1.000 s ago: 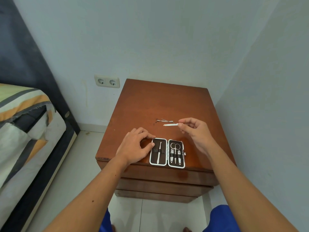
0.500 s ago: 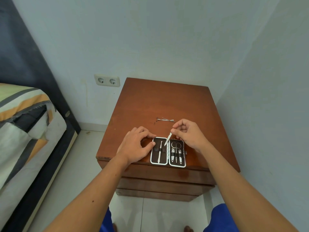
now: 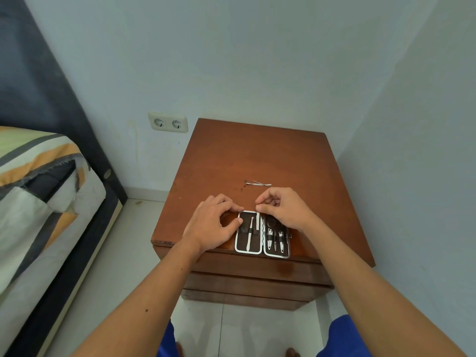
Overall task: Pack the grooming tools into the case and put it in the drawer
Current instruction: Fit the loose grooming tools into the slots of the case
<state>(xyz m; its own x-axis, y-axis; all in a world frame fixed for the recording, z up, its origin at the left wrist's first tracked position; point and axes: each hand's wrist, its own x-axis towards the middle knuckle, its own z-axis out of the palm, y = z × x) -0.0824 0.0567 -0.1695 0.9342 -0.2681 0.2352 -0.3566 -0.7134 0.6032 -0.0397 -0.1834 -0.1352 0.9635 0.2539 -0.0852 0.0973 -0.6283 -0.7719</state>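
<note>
An open dark case [image 3: 262,249] with a white rim lies at the front edge of the wooden nightstand [image 3: 257,155]. Its right half holds scissors and clippers [image 3: 275,238]; its left half holds a thin pointed tool [image 3: 249,234]. My right hand [image 3: 283,211] pinches the top of a white nail file [image 3: 257,221], which stands lengthwise in the left half under the strap. My left hand [image 3: 215,225] rests on the case's left edge, fingers spread. Two thin metal tools [image 3: 258,183] lie crossed on the top behind my hands.
Closed drawer fronts [image 3: 255,282] sit below the nightstand top. A bed with a striped cover [image 3: 38,191] stands to the left. A double wall socket [image 3: 168,122] is behind; the wall is close on the right.
My right hand carried the white file from behind the case down into its left half and turned it lengthwise. My left hand stayed on the case.
</note>
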